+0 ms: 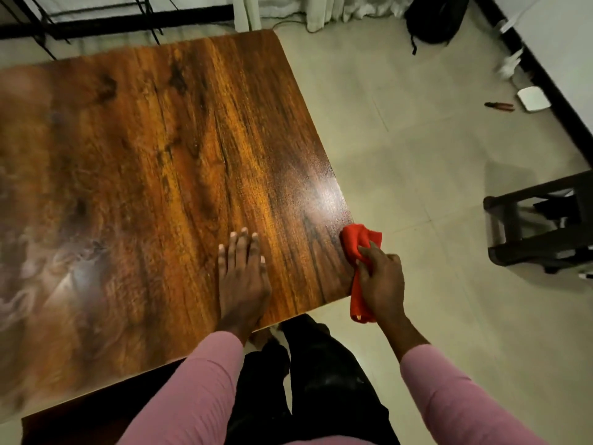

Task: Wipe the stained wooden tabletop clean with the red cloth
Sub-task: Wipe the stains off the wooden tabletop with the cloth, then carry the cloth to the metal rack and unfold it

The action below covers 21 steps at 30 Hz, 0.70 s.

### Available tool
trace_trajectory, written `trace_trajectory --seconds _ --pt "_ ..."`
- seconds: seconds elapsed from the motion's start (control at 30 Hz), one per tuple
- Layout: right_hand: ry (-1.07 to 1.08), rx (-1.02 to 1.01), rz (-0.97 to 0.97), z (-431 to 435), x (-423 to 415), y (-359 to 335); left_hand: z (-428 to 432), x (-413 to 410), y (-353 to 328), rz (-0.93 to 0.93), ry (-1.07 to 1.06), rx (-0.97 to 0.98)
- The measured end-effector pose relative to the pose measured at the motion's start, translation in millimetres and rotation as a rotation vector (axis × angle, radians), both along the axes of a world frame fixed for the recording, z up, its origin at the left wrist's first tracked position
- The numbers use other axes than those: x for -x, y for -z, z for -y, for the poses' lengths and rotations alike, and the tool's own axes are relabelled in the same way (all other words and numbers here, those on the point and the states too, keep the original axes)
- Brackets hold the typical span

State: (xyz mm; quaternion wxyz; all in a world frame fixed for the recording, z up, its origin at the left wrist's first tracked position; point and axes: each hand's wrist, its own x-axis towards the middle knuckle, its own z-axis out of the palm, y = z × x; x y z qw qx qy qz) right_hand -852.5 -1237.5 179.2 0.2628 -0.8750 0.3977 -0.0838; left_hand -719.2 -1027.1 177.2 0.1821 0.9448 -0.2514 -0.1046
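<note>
Here we are at the near right corner of the wooden tabletop (160, 155), and our right hand (382, 281) has the red cloth (357, 242) bunched in a curled grip, fingers and thumb wrapped round it. The cloth sits right at the tabletop's right edge, its upper fold lying on the wood, its lower end hanging past the corner over the tiled floor (417, 139). Our left hand (244, 277) lies flat on the tabletop just inside the near edge, fingers straight and slightly spread, holding nothing, bracing us by the look of it. Now look across to the tabletop's left side: pale, cloudy smears (64, 277) spread over the wood there, well apart from the cloth. By the right edge there's a bright glare, and we can't tell whether that patch is wet or only shiny. So we judge the wiping is in hand but far from finished, the cloth at the right-hand margin and the worst marks waiting on the opposite side. The next move, we reckon, calls for bringing the cloth fully onto the tabletop, pressing it flat and sweeping leftward toward those smears, with the left hand lifting or shifting out of the path
</note>
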Motion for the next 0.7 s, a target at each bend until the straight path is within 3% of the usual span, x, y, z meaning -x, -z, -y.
trace_trajectory --seconds 0.17,0.33,0.6,0.7 --pt "0.016 -0.042 -0.131 -15.8 24.8 -16.9 -11.9 19.9 -11.4 -0.051 0.021 -0.014" --pt "-0.059 -0.254 0.095 -7.9 28.7 -55.3 -15.6 38.3 -21.2 -0.108 -0.024 0.094" --pt "0.284 -1.161 0.391 12.7 20.5 -100.7 17.8 60.1 -62.1 -0.32 -0.102 0.225" --pt "0.312 -1.362 0.487 36.8 22.0 -106.9 43.6 68.3 -80.5 -0.357 -0.087 0.292"
